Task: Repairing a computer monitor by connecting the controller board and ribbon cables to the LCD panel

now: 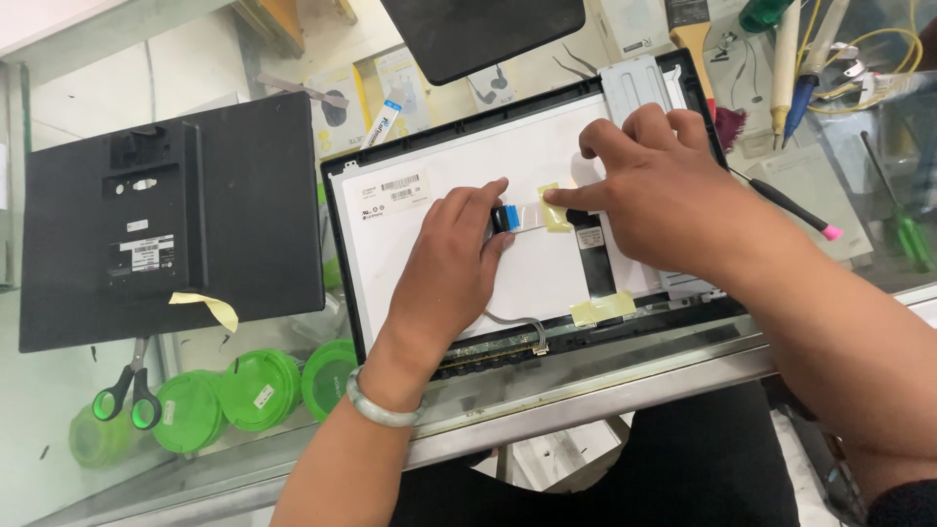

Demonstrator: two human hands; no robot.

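Display panel [459, 234] lies face down in its black frame [337, 263] on a glass counter [605, 381], white back upward. A flat ribbon cable [527, 217] with a blue end runs across the middle of the panel back.

Left hand [449, 263] rests palm down on the panel; thumb and forefinger are closed together on the blue end of the cable. A pale bangle [381, 408] sits on that wrist.

Right hand [654, 190] lies just beside it, to the right. Its forefinger presses a small piece of yellow tape [554, 210] onto the cable; the other fingers are curled, holding nothing. The two hands are near, not touching.

A second strip of yellow tape [602, 308] sits lower on the panel, near a black cable [595, 259].

Surroundings: black back cover [166, 224] to the left, well apart; green-handled scissors [132, 390] below it; green round lids [259, 385] under the glass. To the right, a pink-tipped tool [786, 205] just beside the right wrist, a brush [695, 44], a green screwdriver [908, 229]. Nothing lies between hands and cable.
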